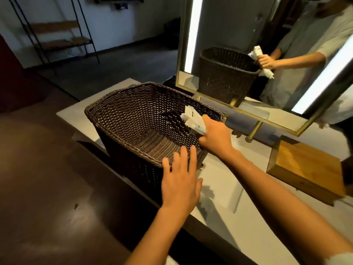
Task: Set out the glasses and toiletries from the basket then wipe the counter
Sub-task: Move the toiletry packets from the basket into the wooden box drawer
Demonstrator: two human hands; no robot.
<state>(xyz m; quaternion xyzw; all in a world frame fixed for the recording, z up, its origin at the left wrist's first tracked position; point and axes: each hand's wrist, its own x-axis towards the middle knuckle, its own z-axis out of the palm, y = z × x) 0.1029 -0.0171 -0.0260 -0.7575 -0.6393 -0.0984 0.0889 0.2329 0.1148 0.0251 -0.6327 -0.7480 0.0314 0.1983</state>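
Note:
A dark brown wicker basket (133,119) stands on the pale grey counter (254,203), near its left end. Its woven floor shows and looks bare. My right hand (215,138) is over the basket's right rim, shut on a bunch of white toiletry packets (191,119) that stick out above the fist. My left hand (180,178) rests flat on the basket's near rim, fingers spread, holding nothing. No glasses are in view.
A brass-framed mirror (248,60) with lit strips stands behind the basket on brass legs and reflects the basket and my hand. A wooden box (305,169) sits on the counter at the right. A metal shelf rack (57,35) stands across the dark floor.

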